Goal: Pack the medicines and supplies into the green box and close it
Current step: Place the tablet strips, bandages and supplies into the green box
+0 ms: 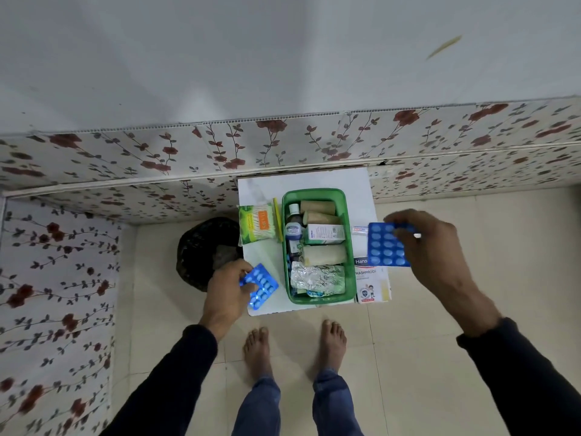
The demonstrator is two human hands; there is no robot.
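Observation:
An open green box [316, 194] stands on a small white table [330, 180], filled with bandage rolls, a dark bottle, a white carton and a foil pill strip. My left hand [224, 292] holds a blue blister pack [261, 286] over the table's front left corner, beside the box. My right hand [430, 247] holds a second blue blister pack [387, 244] above the table's right side, just right of the box. A pack of cotton buds [256, 223] lies left of the box, and a white plaster carton [371, 280] lies to its right. No lid is in view.
A black bin bag [201, 250] sits on the floor left of the table. Floral-papered walls close in behind and at the left. My bare feet [295, 344] stand on the tiled floor just in front of the table.

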